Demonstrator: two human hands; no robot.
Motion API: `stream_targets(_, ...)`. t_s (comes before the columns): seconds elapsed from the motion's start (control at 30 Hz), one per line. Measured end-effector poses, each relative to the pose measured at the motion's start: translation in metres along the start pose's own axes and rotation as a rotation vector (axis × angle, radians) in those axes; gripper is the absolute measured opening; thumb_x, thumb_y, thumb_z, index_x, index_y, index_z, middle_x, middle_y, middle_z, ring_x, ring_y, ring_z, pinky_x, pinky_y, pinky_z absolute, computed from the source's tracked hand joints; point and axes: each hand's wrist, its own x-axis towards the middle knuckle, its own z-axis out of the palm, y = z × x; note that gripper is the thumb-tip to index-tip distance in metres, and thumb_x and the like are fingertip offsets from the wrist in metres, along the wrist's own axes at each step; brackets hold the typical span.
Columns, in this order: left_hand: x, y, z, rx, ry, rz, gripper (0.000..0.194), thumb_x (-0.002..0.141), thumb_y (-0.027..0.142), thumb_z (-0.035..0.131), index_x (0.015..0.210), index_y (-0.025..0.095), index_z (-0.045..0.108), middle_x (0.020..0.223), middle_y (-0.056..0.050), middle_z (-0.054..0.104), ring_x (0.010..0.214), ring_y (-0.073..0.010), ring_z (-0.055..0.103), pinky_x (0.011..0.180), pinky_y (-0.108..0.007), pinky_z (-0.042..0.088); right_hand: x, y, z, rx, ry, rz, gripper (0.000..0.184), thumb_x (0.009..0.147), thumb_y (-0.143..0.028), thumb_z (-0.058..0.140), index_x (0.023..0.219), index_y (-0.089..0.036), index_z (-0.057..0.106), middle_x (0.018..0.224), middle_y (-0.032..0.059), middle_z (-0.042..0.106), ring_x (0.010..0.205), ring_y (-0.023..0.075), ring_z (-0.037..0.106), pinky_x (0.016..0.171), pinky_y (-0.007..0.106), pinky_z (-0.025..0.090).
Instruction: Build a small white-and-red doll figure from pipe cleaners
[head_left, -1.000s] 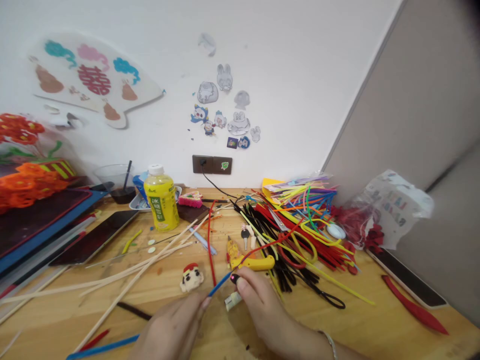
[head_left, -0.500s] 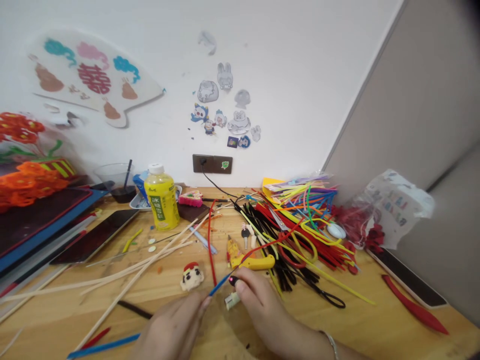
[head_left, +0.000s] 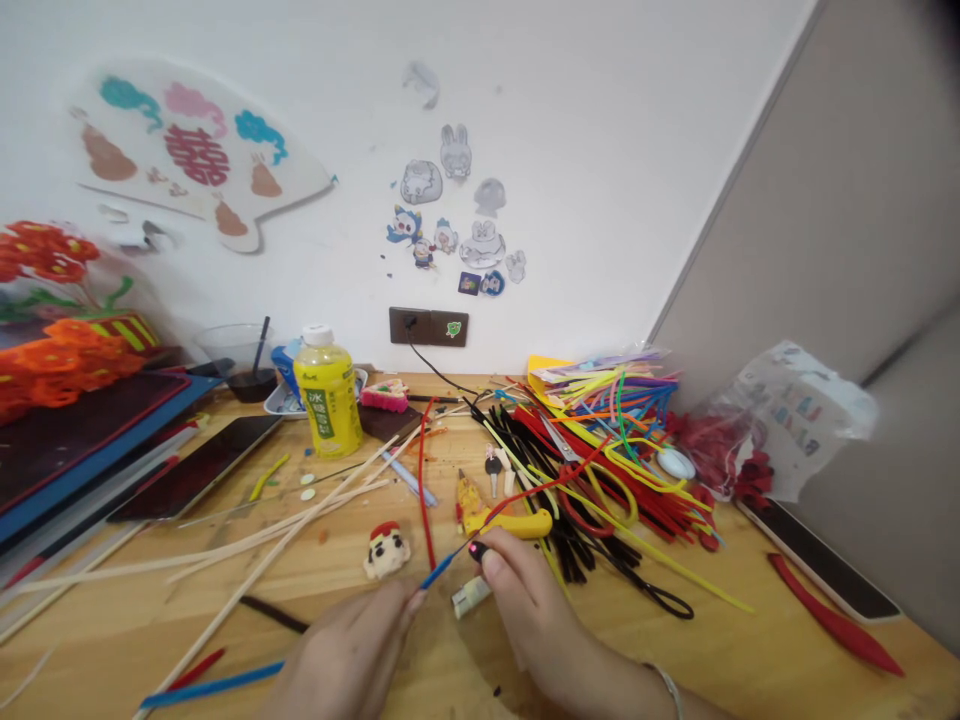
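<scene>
A white wall [head_left: 615,190] backs the cluttered table [head_left: 705,655]. The left hand [head_left: 351,640] pinches a blue stem [head_left: 437,572]; what the right hand [head_left: 531,605] holds is unclear.

Blue pipe cleaner [head_left: 437,573], slender, slanting

Less of the blue strip [head_left: 437,572] can now be seen between the left hand [head_left: 345,640] and the right hand [head_left: 529,595]; a thin, dark stretch seems, through blur, to have been bared beyond its end. The view has been shifted slightly.
</scene>
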Motion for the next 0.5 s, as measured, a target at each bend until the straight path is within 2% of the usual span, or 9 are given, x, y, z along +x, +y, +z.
stream_targets(0.1,0.0,0.0,-0.001,-0.019,0.046,0.043,0.039,0.095,0.03,0.024,0.068,0.024,0.051,0.052,0.003,0.063,0.047,-0.0117,0.063,0.046,-0.017,0.049,-0.001,-0.003,0.0,-0.009,-0.079,-0.021,0.024,0.09,-0.028,0.039,0.085,-0.018,0.059,0.078,0.0018,0.059,0.075,0.0149,0.053,0.067,0.023,0.039)
stream_targets(0.17,0.0,0.001,-0.001,-0.026,0.061,0.041,0.039,0.095,0.031,0.024,0.068,0.024,0.051,0.052,0.003,0.063,0.047,-0.0118,0.063,0.046,-0.017,0.049,-0.002,-0.003,0.0,-0.007,-0.087,-0.019,0.024,0.09,-0.03,0.039,0.085,-0.018,0.059,0.078,0.0015,0.059,0.075,0.015,0.053,0.068,0.024,0.039)
stream_targets(0.27,-0.001,0.001,-0.001,-0.013,0.035,0.008,0.038,0.095,0.03,0.025,0.069,0.024,0.053,0.055,0.002,0.064,0.05,-0.012,0.064,0.049,-0.018,0.05,0.0,0.005,0.0,0.064,0.045,0.038,0.029,0.091,-0.04,0.04,0.081,-0.018,0.058,0.073,0.001,0.056,0.071,0.0144,0.052,0.063,0.023,0.039)
stream_targets(0.37,-0.003,0.0,0.0,0.018,0.007,-0.01,0.038,0.094,0.026,0.026,0.07,0.024,0.055,0.059,0.001,0.067,0.054,-0.0126,0.066,0.052,-0.018,0.051,0.007,0.013,-0.003,0.237,0.192,0.101,0.04,0.087,-0.053,0.041,0.075,-0.018,0.054,0.067,-0.0002,0.051,0.062,0.0128,0.047,0.056,0.022,0.038)
stream_targets(0.5,-0.003,-0.005,0.0,0.065,-0.013,-0.021,0.037,0.094,0.024,0.025,0.075,0.023,0.057,0.067,-0.001,0.071,0.061,-0.0142,0.069,0.055,-0.019,0.053,0.024,0.015,-0.021,0.376,0.363,0.171,0.051,0.077,-0.068,0.043,0.067,-0.018,0.049,0.058,-0.0026,0.044,0.05,0.0108,0.041,0.047,0.022,0.034)
